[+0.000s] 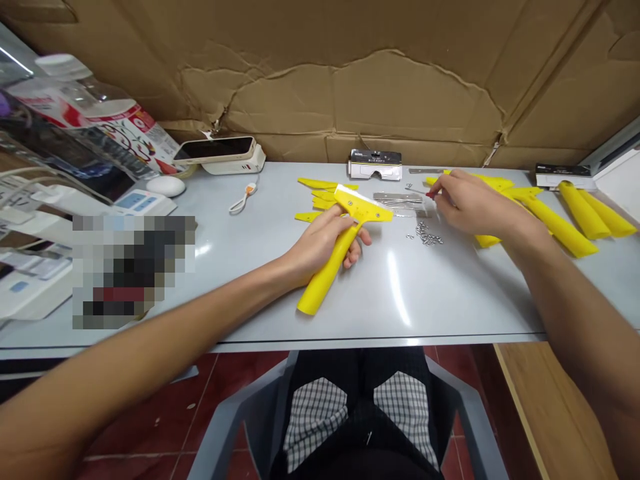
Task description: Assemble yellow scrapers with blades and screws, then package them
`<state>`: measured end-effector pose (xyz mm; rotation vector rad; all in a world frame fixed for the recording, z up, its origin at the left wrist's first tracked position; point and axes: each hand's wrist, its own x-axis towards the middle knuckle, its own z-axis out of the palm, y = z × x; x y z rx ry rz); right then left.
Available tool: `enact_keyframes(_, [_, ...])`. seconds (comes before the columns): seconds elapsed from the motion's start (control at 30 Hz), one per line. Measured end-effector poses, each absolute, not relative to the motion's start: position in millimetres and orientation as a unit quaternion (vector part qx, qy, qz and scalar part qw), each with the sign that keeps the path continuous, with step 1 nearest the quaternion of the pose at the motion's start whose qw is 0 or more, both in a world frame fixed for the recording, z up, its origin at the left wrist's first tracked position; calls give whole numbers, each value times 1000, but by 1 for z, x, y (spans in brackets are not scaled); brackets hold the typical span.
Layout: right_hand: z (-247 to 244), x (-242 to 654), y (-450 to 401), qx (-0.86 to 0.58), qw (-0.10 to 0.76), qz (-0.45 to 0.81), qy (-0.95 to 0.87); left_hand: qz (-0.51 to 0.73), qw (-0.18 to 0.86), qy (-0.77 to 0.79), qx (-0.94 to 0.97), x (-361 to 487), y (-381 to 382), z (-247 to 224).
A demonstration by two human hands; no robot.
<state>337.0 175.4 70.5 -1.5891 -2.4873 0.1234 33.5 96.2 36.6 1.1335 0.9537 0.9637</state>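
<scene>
My left hand (333, 243) is wrapped round the neck of a yellow T-shaped scraper (325, 280), its handle slanting toward the table's front edge. Screws show in the scraper's wide head, and a white strip runs along its far edge. Pinched in my right hand (465, 200) is a small screwdriver (418, 192) with a red handle, its thin shaft pointing left. Beneath and beside that shaft lie metal blades (397, 198). A small pile of screws (429, 235) sits on the table between my hands. Flat yellow pieces (320, 200) lie behind my left hand.
Several yellow handles (565, 223) lie at the right. Black-and-white boxes (375, 165) stand along the cardboard (330, 100) at the back. A phone (215, 150) rests on a white device, near a white mouse (166, 187) and a plastic bottle (110, 110) at left.
</scene>
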Motion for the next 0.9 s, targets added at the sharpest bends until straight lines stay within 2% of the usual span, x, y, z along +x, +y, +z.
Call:
enact_keyframes(0.27, [66, 329, 177, -602, -12, 46, -797, 427, 635, 418, 489, 34, 95, 37])
enact_keyframes(0.9, [58, 337, 187, -606, -6, 29, -795, 458, 673, 371, 447, 30, 100, 28])
